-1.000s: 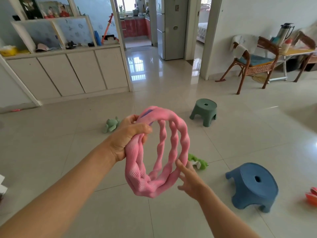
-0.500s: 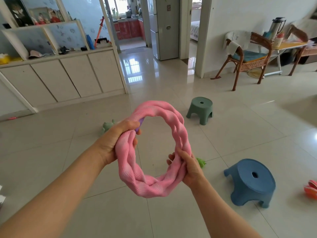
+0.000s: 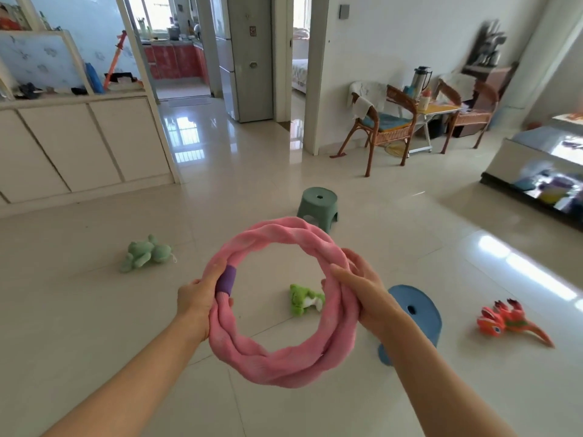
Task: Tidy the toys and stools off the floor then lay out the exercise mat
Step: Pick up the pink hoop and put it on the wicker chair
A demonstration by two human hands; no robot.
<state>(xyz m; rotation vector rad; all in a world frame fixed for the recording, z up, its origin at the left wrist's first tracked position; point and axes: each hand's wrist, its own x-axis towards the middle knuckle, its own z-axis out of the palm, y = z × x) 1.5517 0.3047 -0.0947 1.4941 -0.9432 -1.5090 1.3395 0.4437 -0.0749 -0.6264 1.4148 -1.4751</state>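
Gripping pink ring (image 3: 284, 364) at both sides now, hands (image 3: 197, 299) (image 3: 367, 293) wider apart than before

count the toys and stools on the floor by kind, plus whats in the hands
Stools: 2, green stool, blue stool
Floor toys: 3, pale green plush, bright green plush, orange toy
Held: 1, pink ring, left hand, right hand
Total: 6

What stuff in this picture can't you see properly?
Head view only:
- Blue stool: near side hidden behind the right hand and forearm.
- Pink twisted ring: parts covered by the fingers of both hands; left hand.
- Low cabinet at right: contents blurred.
- Exercise mat: not in view.
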